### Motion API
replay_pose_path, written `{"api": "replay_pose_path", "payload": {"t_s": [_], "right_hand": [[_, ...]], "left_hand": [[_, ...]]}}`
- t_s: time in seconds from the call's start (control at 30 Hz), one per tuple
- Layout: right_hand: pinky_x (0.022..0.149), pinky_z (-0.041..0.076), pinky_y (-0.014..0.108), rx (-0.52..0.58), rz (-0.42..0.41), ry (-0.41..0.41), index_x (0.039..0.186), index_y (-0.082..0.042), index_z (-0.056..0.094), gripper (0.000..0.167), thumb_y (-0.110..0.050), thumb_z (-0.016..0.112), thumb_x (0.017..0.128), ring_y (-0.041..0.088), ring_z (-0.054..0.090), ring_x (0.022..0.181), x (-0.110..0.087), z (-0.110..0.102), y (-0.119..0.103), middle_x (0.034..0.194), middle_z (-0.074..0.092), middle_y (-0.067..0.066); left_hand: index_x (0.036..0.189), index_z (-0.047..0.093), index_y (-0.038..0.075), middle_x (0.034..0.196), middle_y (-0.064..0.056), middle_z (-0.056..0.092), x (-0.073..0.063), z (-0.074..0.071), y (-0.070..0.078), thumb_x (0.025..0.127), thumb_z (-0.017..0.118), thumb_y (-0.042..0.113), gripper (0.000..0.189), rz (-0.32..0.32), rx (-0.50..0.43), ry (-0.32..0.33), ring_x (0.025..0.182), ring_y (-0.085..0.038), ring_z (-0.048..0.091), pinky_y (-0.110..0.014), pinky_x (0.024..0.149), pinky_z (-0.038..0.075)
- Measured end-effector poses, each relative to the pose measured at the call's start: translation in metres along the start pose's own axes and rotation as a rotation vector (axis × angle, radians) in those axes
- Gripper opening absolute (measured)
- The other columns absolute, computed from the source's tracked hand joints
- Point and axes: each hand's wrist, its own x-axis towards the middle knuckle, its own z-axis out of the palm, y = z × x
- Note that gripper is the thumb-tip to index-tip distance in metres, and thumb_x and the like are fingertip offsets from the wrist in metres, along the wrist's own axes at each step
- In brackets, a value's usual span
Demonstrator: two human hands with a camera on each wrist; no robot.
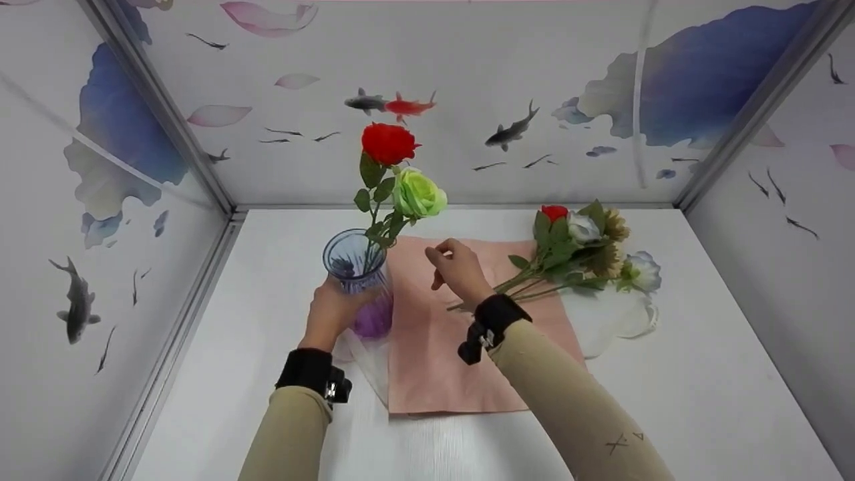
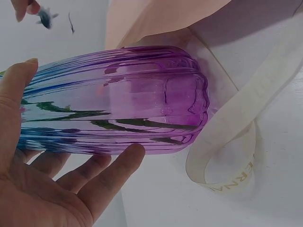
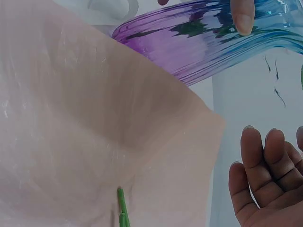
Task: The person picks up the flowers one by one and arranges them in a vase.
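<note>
My left hand (image 1: 332, 310) grips a glass vase (image 1: 372, 315), blue at the rim and purple toward the base, at its side. In the left wrist view the thumb and fingers lie around the vase, with green stems showing through the glass. A red rose (image 1: 389, 143) and a light green rose (image 1: 419, 194) stand in the vase and lean right above its rim. Right of the vase my right hand (image 1: 461, 267) hovers over the pink wrapping paper (image 1: 441, 361). Its fingers are loosely bent and hold nothing, as the right wrist view also shows.
At the right, a bunch of artificial flowers (image 1: 581, 244) lies with its stems across the paper. A pale ribbon (image 2: 227, 146) with gold lettering loops beside the vase base, and another white ribbon (image 1: 638, 327) lies at the right. Printed panels (image 1: 467, 47) enclose the white table.
</note>
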Motion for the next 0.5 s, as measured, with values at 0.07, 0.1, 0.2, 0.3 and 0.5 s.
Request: {"api": "replay_pose_path", "payload": {"t_s": [0.07, 0.1, 0.2, 0.3, 0.5], "right_hand": [[0.068, 0.045, 0.032, -0.003, 0.009, 0.004, 0.113, -0.007, 0.060, 0.026, -0.033, 0.055, 0.107, 0.024, 0.064, 0.062, -0.001, -0.004, 0.003, 0.067, 0.058, 0.006], [0.068, 0.046, 0.033, 0.002, 0.012, 0.005, 0.113, -0.007, 0.060, 0.027, -0.033, 0.055, 0.107, 0.024, 0.064, 0.063, -0.001, -0.006, 0.005, 0.067, 0.058, 0.006], [0.074, 0.049, 0.036, 0.023, 0.012, 0.006, 0.115, -0.008, 0.060, 0.027, -0.033, 0.055, 0.107, 0.026, 0.064, 0.065, -0.003, -0.012, 0.010, 0.070, 0.057, 0.008], [0.080, 0.051, 0.039, 0.039, 0.001, 0.005, 0.118, -0.009, 0.059, 0.026, -0.033, 0.055, 0.107, 0.028, 0.063, 0.067, -0.005, -0.018, 0.015, 0.073, 0.057, 0.010], [0.074, 0.052, 0.037, 0.006, 0.004, 0.039, 0.118, -0.008, 0.059, 0.027, -0.032, 0.054, 0.107, 0.026, 0.063, 0.064, -0.006, -0.029, 0.021, 0.070, 0.057, 0.009]], "left_hand": [[0.146, 0.043, -0.004, 0.135, -0.030, 0.061, 0.000, 0.000, 0.000, 0.083, 0.080, 0.050, 0.091, -0.002, -0.002, 0.001, 0.122, -0.043, 0.062, -0.055, 0.101, 0.051], [0.146, 0.043, -0.004, 0.135, -0.030, 0.061, 0.000, -0.001, 0.000, 0.083, 0.080, 0.050, 0.091, -0.003, -0.004, 0.002, 0.122, -0.043, 0.062, -0.055, 0.101, 0.051], [0.145, 0.043, -0.007, 0.135, -0.031, 0.060, -0.001, -0.001, 0.000, 0.083, 0.079, 0.051, 0.092, -0.006, -0.006, 0.003, 0.122, -0.043, 0.062, -0.054, 0.100, 0.051], [0.144, 0.043, -0.007, 0.135, -0.031, 0.061, -0.001, 0.000, 0.000, 0.083, 0.079, 0.051, 0.092, -0.004, -0.004, 0.004, 0.121, -0.042, 0.063, -0.054, 0.100, 0.052], [0.146, 0.042, -0.005, 0.135, -0.029, 0.061, -0.001, 0.000, 0.000, 0.084, 0.079, 0.049, 0.090, 0.002, -0.011, 0.010, 0.120, -0.041, 0.064, -0.053, 0.099, 0.052]]}}
